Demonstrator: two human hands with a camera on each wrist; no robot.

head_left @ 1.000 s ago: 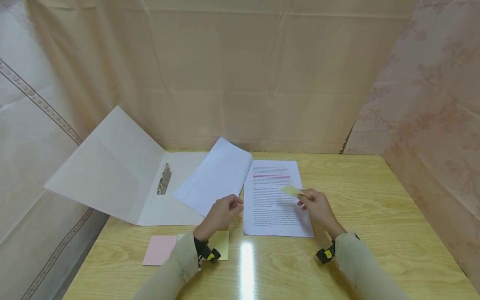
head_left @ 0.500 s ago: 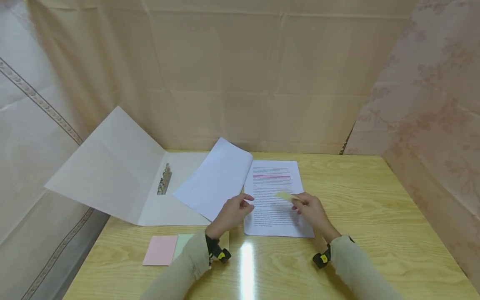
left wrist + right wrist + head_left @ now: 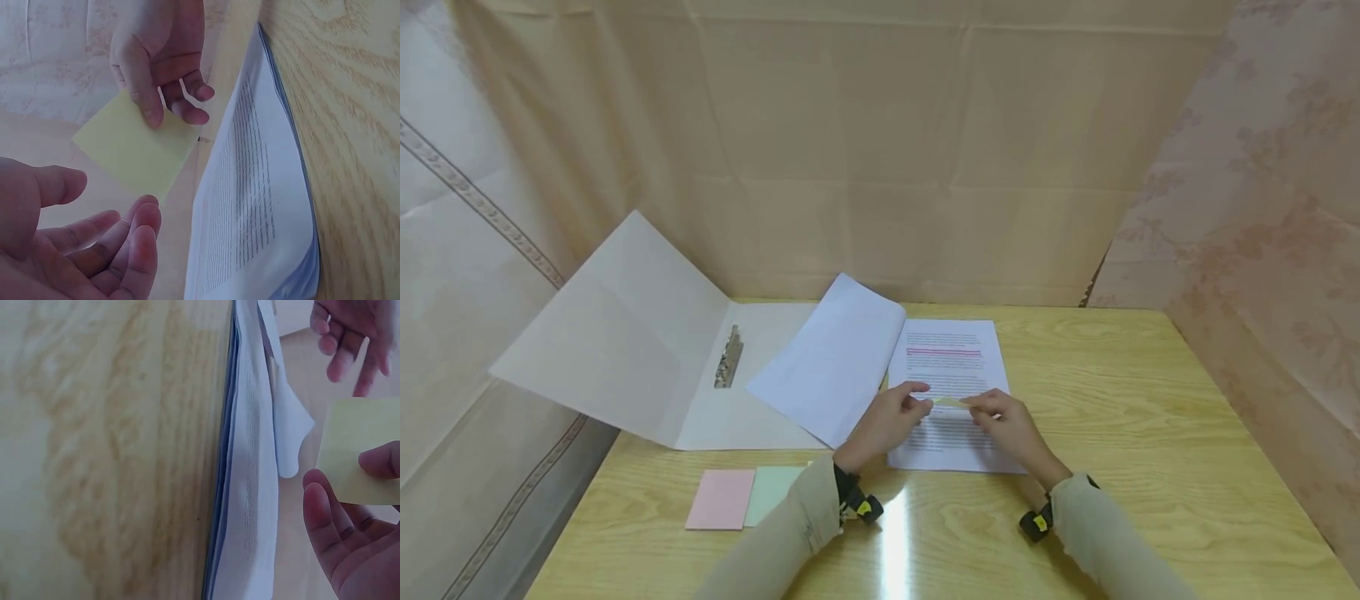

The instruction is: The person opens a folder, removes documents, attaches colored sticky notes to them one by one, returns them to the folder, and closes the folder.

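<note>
Between thumb and fingers my right hand [image 3: 1013, 432] pinches a yellow sticky note [image 3: 134, 150], held above the printed sheets [image 3: 950, 454]. My left hand [image 3: 883, 423] is at the note's other side. In the left wrist view its fingertips [image 3: 145, 250] lie close to the note's lower corner, thumb apart from them; whether they touch it I cannot tell. Pink lines [image 3: 943, 352] mark the top printed page. A turned-over page [image 3: 831, 358] lies folded to the left, blank side up.
A white folder [image 3: 617, 333] with a metal clip [image 3: 727, 360] lies spread at the left, its cover raised. Pink [image 3: 721, 500] and pale green sticky note pads [image 3: 771, 492] lie near the front; a yellow one is mostly hidden behind my left forearm. Curtains [image 3: 887, 150] hang behind.
My left hand has moved right, over the printed sheets towards the note. My right hand has brought the sticky note left and slightly down. The papers and folder have stayed put.
</note>
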